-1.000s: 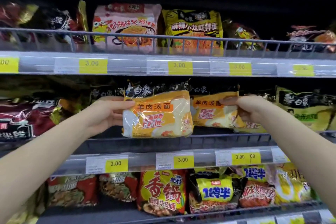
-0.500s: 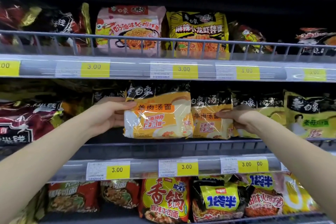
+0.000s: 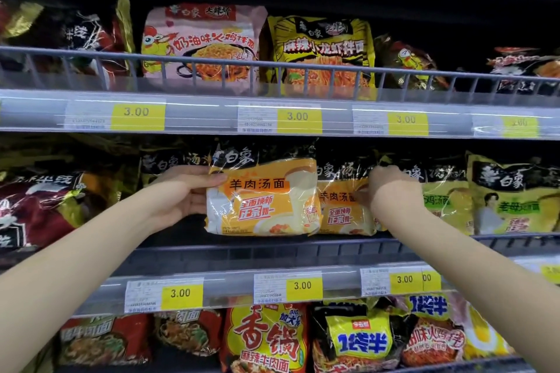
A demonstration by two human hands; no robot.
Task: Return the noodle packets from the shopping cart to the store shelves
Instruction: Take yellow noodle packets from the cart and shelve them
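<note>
My left hand [image 3: 181, 194] grips the left edge of an orange and black noodle packet [image 3: 266, 197], thumb on its front, and holds it upright just above the front rail of the middle shelf [image 3: 242, 251]. A second packet of the same kind [image 3: 342, 206] stands right behind it on that shelf. My right hand [image 3: 391, 188] grips this second packet at its upper right, fingers curled over the top edge.
Yellow-green packets [image 3: 512, 194] fill the middle shelf to the right and dark red ones [image 3: 39, 203] to the left. The top shelf [image 3: 212, 113] holds pink and yellow packets behind a wire rail. The bottom shelf carries several more packets. Yellow 3.00 price tags line the shelf edges.
My right hand has pushed the second packet left and back, upright onto the middle shelf. My left hand holds its packet in about the same spot. The view has drifted down slightly.
</note>
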